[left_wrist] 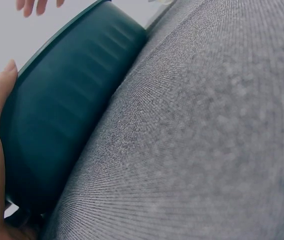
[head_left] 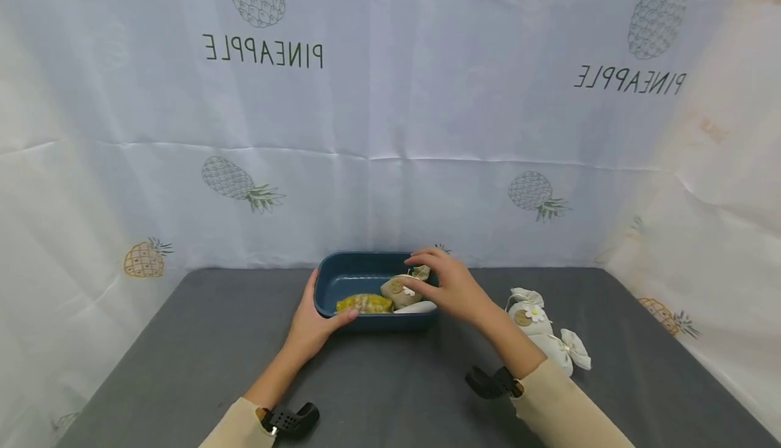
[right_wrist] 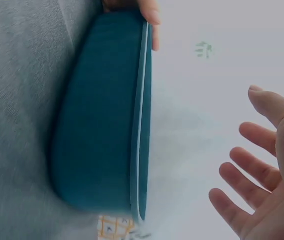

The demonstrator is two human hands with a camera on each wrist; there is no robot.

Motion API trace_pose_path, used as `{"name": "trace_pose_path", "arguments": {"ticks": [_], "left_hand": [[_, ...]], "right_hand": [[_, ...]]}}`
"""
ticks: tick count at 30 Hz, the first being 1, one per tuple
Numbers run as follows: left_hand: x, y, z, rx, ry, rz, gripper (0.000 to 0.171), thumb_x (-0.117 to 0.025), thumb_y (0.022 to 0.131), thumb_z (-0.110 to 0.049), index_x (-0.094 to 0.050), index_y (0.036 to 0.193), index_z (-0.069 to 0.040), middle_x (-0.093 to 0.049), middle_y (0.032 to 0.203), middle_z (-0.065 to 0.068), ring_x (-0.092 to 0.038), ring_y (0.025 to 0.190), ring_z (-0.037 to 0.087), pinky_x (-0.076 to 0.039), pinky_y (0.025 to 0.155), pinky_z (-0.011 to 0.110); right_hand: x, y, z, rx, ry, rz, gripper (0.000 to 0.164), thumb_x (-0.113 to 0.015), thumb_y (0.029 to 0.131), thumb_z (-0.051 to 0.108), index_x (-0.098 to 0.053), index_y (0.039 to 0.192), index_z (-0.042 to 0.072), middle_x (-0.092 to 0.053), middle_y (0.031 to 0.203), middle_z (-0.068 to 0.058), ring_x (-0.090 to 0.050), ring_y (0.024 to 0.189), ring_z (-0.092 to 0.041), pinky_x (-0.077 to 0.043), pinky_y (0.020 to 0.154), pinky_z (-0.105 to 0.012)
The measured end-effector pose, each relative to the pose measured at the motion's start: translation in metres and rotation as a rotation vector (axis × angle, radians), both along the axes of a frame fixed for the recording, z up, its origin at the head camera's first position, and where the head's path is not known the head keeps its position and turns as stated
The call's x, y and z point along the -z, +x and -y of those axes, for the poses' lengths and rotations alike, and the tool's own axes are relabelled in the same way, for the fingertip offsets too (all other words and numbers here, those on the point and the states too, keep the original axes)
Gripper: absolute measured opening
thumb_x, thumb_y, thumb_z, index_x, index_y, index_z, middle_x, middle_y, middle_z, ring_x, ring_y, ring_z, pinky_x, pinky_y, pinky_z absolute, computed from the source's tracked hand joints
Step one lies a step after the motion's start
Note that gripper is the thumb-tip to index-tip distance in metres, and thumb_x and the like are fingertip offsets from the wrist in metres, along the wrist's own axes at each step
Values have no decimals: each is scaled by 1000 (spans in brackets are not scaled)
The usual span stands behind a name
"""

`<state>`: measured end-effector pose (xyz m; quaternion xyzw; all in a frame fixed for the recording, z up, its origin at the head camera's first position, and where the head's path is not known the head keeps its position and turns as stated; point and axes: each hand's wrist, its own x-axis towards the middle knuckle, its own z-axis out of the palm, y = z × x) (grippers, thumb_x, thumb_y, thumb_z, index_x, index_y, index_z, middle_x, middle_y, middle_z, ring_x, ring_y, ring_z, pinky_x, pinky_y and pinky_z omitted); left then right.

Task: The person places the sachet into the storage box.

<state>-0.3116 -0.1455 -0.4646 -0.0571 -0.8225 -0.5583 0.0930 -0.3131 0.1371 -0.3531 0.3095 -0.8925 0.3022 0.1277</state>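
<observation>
In the head view, my left hand [head_left: 310,324] grips the left end of the blue box [head_left: 390,324] at the centre of the frame, thumb at the front rim. My right hand [head_left: 456,289] is above the box's right end, fingers loosely bent and parted, with nothing held. Below it lie a beige pouch [head_left: 393,290], a yellow packet [head_left: 364,304] and a smooth white thing [head_left: 417,308] which I cannot identify. If my fingers come down carelessly, I think they could catch the pouch's tied neck and pull it over the rim. At the lower right, a white pouch [head_left: 532,316] and another pale pouch [head_left: 554,350] lie near my forearm, so a low swing of the sleeve could push them. In the left wrist view, my thumb presses only one end at the left of the frame; a knock at the far end could therefore turn the box. In the right wrist view, my right fingers are spread at the lower right, apart from the rim.
</observation>
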Motion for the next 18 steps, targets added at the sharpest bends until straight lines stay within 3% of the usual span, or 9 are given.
{"name": "trace_pose_path", "arguments": {"ticks": [9, 18], "left_hand": [[-1, -1, 2, -10, -25, 23, 117, -83, 82, -39, -5, 164, -15, -16, 170, 19, -23, 153, 45, -26, 117, 70], [0, 0, 1, -4, -22, 28, 117, -83, 82, -39, -5, 164, -16, -15, 170, 19, -22, 153, 45, -27, 117, 70]], "right_hand": [[-3, 20, -31, 80, -12, -96, 41, -75, 92, 28, -67, 130, 15, -62, 138, -7, -60, 128, -32, -51, 100, -55], [19, 19, -72, 235, -32, -136, 44, -75, 92, 27, -66, 132, 11, -65, 134, -11, -61, 125, -34, -53, 95, -57]]}}
